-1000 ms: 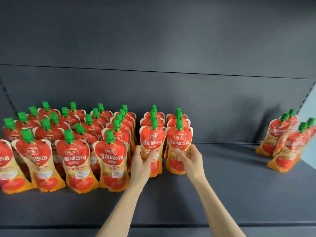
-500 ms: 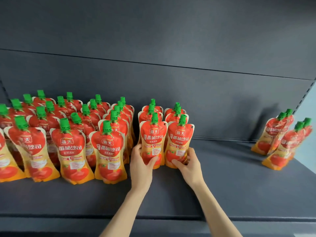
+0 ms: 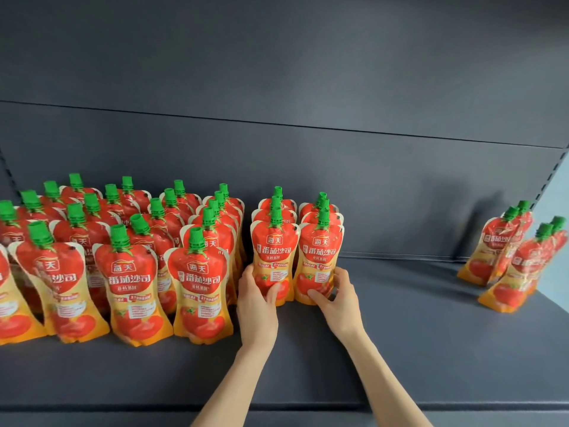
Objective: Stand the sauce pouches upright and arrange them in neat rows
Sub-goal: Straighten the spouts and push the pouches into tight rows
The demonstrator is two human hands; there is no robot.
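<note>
As both stand upright on the shelf (image 3: 400,334), I see left hand (image 3: 257,303) gripping left pouch (image 3: 274,251), right hand (image 3: 338,300) gripping right pouch (image 3: 320,251).

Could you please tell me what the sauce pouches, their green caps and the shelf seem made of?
The sauce pouches look like glossy printed plastic film: they crease and catch light. Their green caps seem hard moulded plastic, ribbed, fairly matte. The shelf appears dark matte painted metal, flat with soft sheen; coated board is possible.
</note>
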